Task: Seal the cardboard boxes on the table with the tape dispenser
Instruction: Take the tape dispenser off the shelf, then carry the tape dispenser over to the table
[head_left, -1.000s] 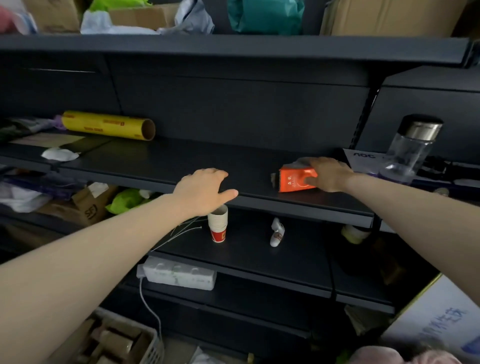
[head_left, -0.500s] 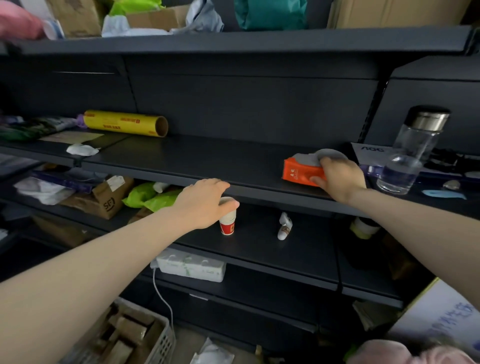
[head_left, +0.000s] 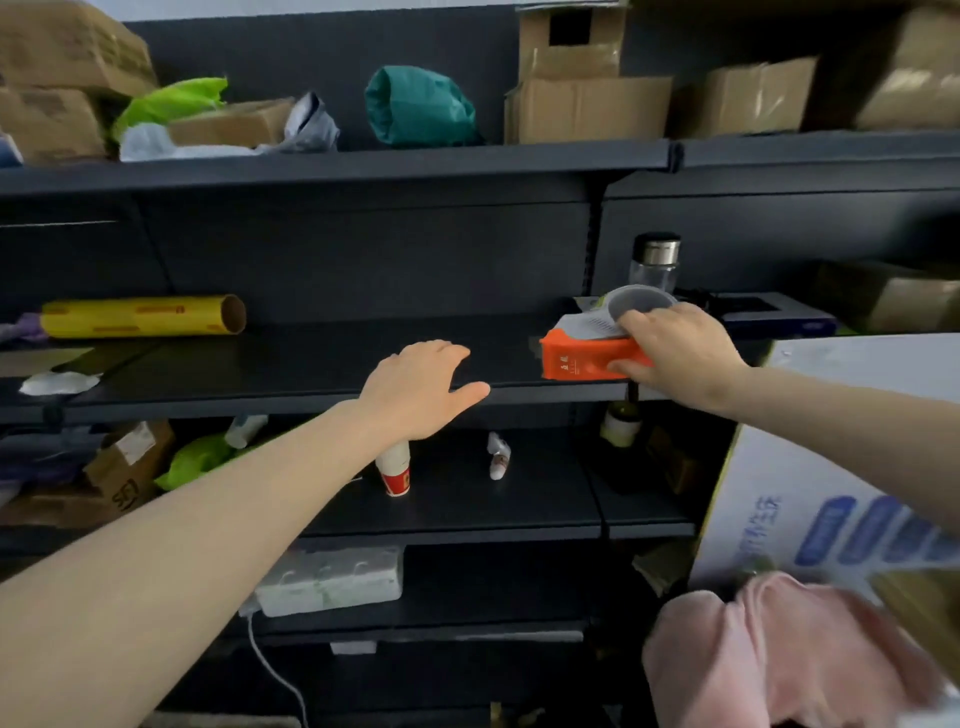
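Orange tape dispenser (head_left: 576, 361) (in right hand (head_left: 675, 353))

Dark metal shelving unit (head_left: 311, 171) fills the view. Middle shelf: yellow cling-film roll with cardboard core (head_left: 140, 315) lying on its side at left, crumpled white paper scrap (head_left: 57, 383) near the front edge below it, clear glass bottle with steel cap (head_left: 655, 260) upright at right. Top shelf: crumpled teal plastic bag (head_left: 421, 106), bright green plastic bag (head_left: 171, 101) left of it. Lower shelf: red-and-white paper cup (head_left: 396, 470) upright, small white tube (head_left: 498, 457) just beside it. Below: white power strip (head_left: 332, 577) with white cable (head_left: 275, 670) trailing down. Bottom right: blurred pink cloth (head_left: 769, 660) in front of a white carton with blue print (head_left: 831, 493).
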